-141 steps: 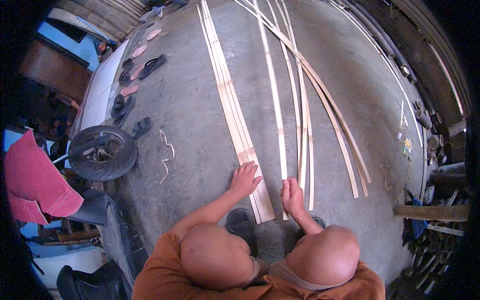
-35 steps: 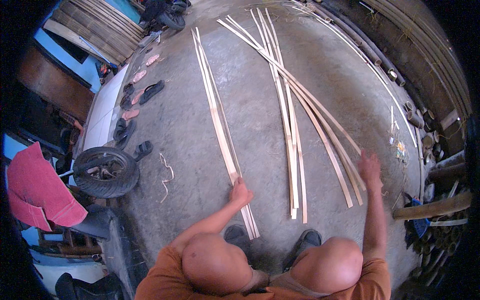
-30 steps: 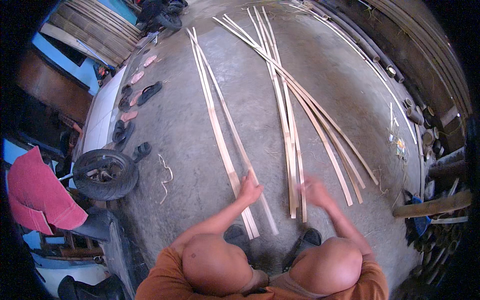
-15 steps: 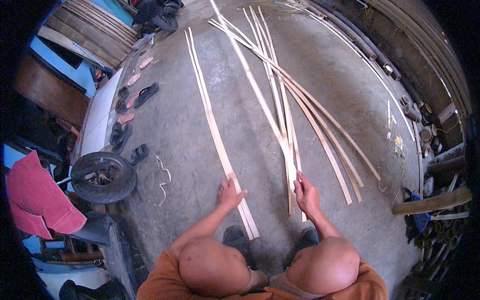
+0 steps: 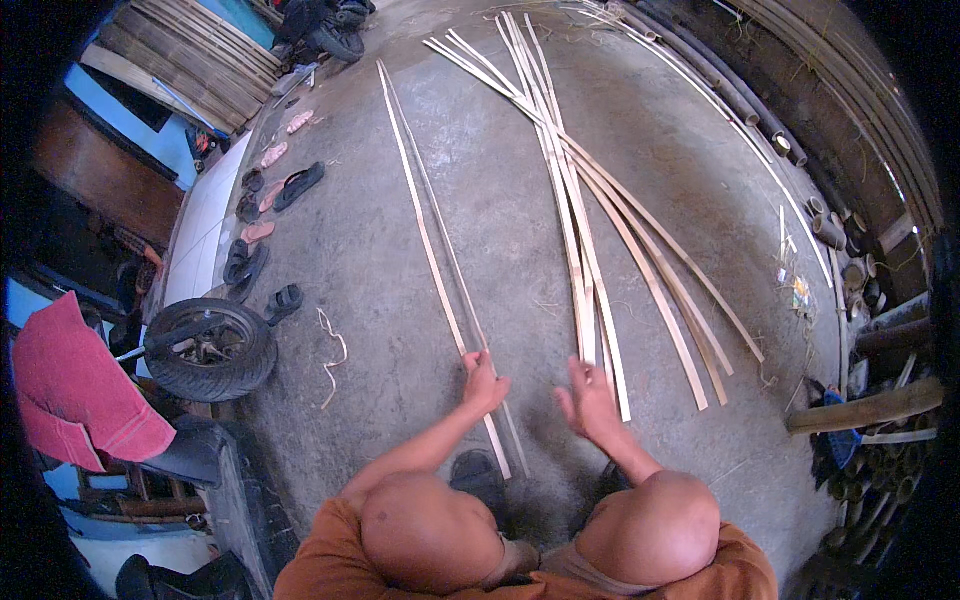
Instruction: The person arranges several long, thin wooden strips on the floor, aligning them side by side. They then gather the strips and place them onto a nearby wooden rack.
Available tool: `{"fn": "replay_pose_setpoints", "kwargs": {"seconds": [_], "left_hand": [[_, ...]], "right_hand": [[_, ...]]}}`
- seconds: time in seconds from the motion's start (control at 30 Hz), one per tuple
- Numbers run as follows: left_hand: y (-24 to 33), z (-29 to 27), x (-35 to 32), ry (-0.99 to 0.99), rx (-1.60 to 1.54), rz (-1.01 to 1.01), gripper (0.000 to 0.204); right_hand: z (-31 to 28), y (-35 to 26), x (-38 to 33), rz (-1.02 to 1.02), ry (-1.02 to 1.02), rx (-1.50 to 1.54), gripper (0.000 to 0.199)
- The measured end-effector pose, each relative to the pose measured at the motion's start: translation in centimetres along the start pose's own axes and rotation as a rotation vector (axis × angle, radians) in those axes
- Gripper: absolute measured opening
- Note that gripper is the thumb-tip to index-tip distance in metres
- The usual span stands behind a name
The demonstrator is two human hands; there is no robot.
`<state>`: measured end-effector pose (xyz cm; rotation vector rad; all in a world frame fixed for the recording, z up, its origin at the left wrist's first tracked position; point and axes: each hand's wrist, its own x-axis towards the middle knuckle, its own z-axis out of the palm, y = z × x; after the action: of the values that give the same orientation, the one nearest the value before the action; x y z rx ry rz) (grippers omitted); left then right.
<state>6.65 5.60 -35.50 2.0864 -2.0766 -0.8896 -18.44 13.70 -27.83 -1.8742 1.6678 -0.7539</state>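
Observation:
My left hand (image 5: 484,388) is closed around a long thin bamboo strip (image 5: 449,242), which looks greyish and seems turned on its edge. Beside it, a pale bamboo strip (image 5: 425,236) lies along the floor and passes by the same hand; their far ends come close together. My right hand (image 5: 592,400), a little blurred, has its fingers apart and appears to hold nothing. It hovers by the near ends of a bundle of pale strips (image 5: 572,235). Farther right, several more strips (image 5: 650,262) cross that bundle and fan out toward me.
A motorcycle wheel (image 5: 211,350) lies at the left, near black sandals (image 5: 283,304) and other footwear. A red cloth (image 5: 88,385) hangs over a dark seat. Bamboo poles (image 5: 868,405) and cut bamboo pieces line the right side. A curled shaving (image 5: 332,358) lies on the concrete floor.
The strip at my right hand now lies on the middle bundle, and that hand has let go and shifted left. My left hand has moved right, separating one strip from its neighbour.

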Motion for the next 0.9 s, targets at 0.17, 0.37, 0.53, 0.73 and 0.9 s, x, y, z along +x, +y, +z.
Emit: {"fn": "replay_pose_setpoints", "kwargs": {"seconds": [0.17, 0.37, 0.53, 0.73, 0.9], "left_hand": [[5.0, -0.5, 0.0, -0.031, -0.567, 0.135, 0.074], [-3.3, -0.6, 1.8, 0.312, -0.118, -0.048, 0.078], [-3.5, -1.2, 0.2, 0.06, 0.09, -0.163, 0.072], [-8.7, 1.5, 3.7, 0.316, -0.337, -0.187, 0.052], [2.5, -3.6, 5.3, 0.15, -1.208, -0.496, 0.02]], "right_hand": [[3.8, 0.0, -1.7, 0.3, -0.286, 0.316, 0.056], [-5.6, 2.1, 2.2, 0.242, 0.111, 0.28, 0.042], [-15.4, 13.3, 5.0, 0.204, 0.148, -0.134, 0.041], [-20.0, 20.4, 8.2, 0.162, 0.153, -0.381, 0.038], [-21.4, 23.0, 4.2, 0.362, -0.02, -0.8, 0.055]]}}
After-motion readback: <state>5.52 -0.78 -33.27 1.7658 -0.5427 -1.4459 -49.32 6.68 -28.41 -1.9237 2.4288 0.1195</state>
